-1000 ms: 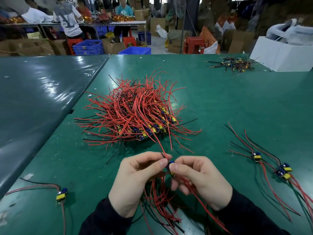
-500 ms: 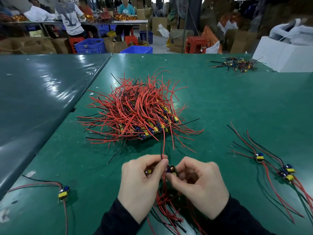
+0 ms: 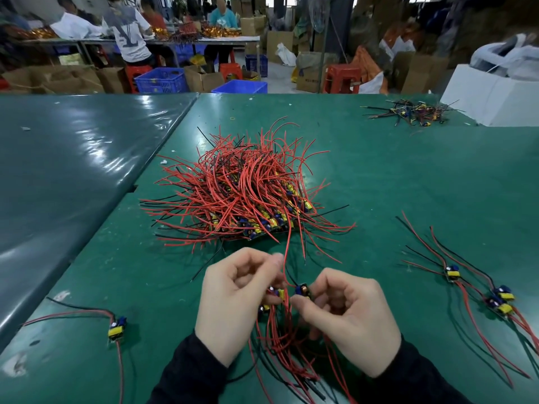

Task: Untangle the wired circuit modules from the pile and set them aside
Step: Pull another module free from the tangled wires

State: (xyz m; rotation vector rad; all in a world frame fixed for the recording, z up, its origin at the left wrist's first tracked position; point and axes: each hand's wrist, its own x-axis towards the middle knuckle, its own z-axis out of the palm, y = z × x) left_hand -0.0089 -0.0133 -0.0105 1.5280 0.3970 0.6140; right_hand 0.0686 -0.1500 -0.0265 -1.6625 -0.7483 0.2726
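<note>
A big pile of red- and black-wired circuit modules (image 3: 248,196) lies mid-table. In front of it my left hand (image 3: 236,298) pinches a small bunch of yellow-and-blue modules (image 3: 277,293), their wires hanging toward me. My right hand (image 3: 347,316) pinches a single module (image 3: 302,290) beside that bunch; its red wire runs up to the pile's front edge. Three separated modules (image 3: 453,274) lie in a row at the right. One lone module (image 3: 117,328) lies at the left.
The green table (image 3: 379,185) meets a darker glossy table (image 3: 73,158) on the left. A small tangle of dark wired parts (image 3: 411,112) and a white box (image 3: 493,97) sit at the far right. People work at benches beyond, among crates and cartons.
My hands have drawn apart and nearer to me. The right hand's module has come away from the left hand's bunch, its red wire still trailing toward the pile.
</note>
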